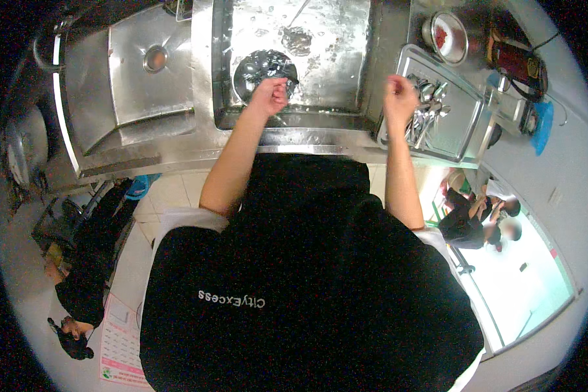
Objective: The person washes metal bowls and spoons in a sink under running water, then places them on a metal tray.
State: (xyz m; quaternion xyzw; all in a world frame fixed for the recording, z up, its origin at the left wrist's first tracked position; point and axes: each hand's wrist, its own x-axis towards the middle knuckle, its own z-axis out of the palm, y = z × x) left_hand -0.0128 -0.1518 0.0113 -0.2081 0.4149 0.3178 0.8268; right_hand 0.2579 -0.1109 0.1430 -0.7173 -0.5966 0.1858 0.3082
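Note:
My left hand [273, 96], fingers curled, is over a round, shiny dark bowl or pan [255, 68] in the stainless steel sink basin [333, 63]. A small dark piece shows beside its fingertips; whether I hold it is unclear. To the right, my right hand [401, 95] is at the near left side of a metal tray [453, 132]. Its fingers are bent and blurred, so any grip is hidden. Several metal spoons and other cutlery [428, 110] lie loosely on the tray, just right of this hand. Water and bits of residue cover the basin floor.
A second sink basin [132, 93] with a drain lies left. Behind the tray stands a metal bowl [446, 39] with red bits inside. A blue plastic item [543, 128] is farther right. One person [85, 264] is behind at left; several people [480, 215] are visible through the right opening.

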